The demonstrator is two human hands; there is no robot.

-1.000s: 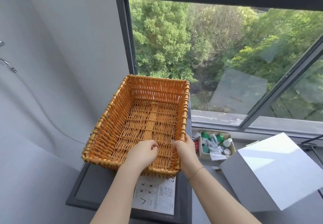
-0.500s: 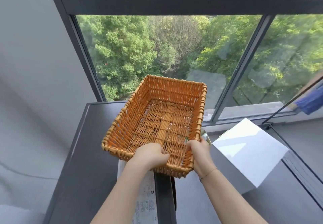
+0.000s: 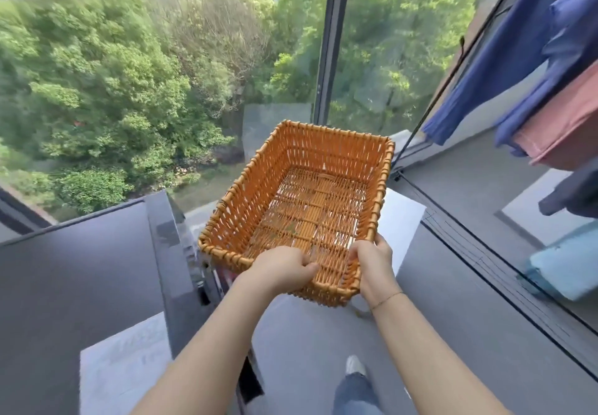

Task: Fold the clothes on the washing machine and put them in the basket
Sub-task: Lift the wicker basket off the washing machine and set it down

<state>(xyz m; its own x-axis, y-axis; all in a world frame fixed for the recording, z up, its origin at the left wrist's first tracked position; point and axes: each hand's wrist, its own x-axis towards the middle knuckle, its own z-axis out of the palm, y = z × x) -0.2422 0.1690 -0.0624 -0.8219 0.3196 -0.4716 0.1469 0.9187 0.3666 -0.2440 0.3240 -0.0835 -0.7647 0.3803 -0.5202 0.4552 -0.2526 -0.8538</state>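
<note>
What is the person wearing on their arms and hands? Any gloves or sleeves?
No gloves and no sleeves in view: both forearms are bare. The left hand has nothing on it. The right hand is bare too, but a thin chain bracelet goes round its wrist. No rings or watch show.

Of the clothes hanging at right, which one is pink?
The pink garment, hanging lowest right below the blue clothes; the others are blue or dark.

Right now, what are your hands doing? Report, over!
Left hand and right hand both grip the basket rim. Basket empty, held up. Nothing in the way.
</note>
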